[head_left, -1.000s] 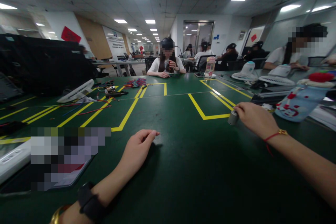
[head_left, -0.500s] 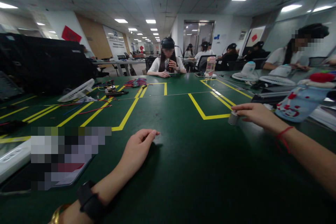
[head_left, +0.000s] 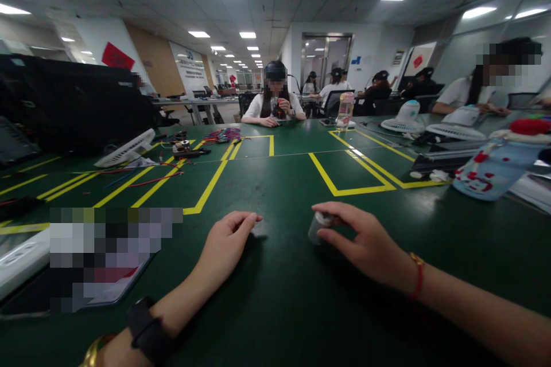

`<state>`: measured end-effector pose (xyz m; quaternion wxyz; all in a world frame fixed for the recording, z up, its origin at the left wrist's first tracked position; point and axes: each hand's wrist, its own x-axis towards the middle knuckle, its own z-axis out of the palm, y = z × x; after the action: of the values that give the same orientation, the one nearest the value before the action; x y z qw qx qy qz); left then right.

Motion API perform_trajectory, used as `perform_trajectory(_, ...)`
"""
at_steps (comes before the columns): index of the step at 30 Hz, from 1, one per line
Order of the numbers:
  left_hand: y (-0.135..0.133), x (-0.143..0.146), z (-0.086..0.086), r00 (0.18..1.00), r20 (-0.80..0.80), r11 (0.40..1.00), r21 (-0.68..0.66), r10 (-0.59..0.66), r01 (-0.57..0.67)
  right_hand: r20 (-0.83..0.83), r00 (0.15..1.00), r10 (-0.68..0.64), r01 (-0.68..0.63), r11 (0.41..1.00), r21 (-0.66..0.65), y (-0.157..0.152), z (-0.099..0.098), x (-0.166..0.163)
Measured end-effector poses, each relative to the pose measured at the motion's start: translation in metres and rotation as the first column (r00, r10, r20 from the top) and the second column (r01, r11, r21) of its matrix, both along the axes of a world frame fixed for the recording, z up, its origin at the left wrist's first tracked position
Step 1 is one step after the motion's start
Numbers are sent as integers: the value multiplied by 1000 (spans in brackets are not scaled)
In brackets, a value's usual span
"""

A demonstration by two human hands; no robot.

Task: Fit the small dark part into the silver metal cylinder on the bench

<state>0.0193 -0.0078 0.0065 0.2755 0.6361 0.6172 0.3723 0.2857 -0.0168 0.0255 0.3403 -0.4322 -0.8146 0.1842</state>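
Note:
My right hand [head_left: 359, 238] grips a small grey cylinder [head_left: 316, 228] with a paler top, thumb on the near side and fingers over the far side. The cylinder tilts slightly and is a little blurred; I cannot tell whether its base touches the green table [head_left: 284, 292]. To the left, my left hand [head_left: 230, 238] rests on its side on the table, fingers curled together and thumb laid against the index finger. Nothing shows in it. A gap of bare tabletop separates the two hands.
Yellow tape [head_left: 365, 190] marks outlines on the table. A phone-like slab [head_left: 124, 289] and white power strip [head_left: 19, 264] lie left, with wires [head_left: 221, 135] and a white fan [head_left: 127, 148] beyond. A blue cup [head_left: 491, 175] stands right. A person [head_left: 275, 103] sits opposite.
My right hand has brought the grey cylinder leftward and nearer to me, from the taped corner on the right to the middle of the table. My left hand has stayed in place.

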Motion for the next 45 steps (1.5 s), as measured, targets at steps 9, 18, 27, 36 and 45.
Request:
perform_trajectory(9, -8, 15, 6, 988, -9, 977, 144, -156, 155, -84, 991, 105, -115, 986, -124, -24, -23, -34)
perform_trajectory(18, -31, 51, 28, 940, -49, 919, 198, -338, 340, -150, 986, 73, -105, 971, -215, -19, -22, -35)
perform_trajectory(27, -24, 42, 23, 980, 56, 968, 173, -192, 180, -116, 992, 51, -61, 994, -88, -23, -15, -35)
perform_trajectory(36, -24, 43, -2, 902, -342, 957, 22, -263, 288, -113, 993, 25, -34, 997, -76, -23, -16, -34)
perform_trajectory(45, -14, 19, 9, 975, -54, 975, 37, -217, 220, -38, 991, -129, 131, 991, 41, -7, -16, -11)
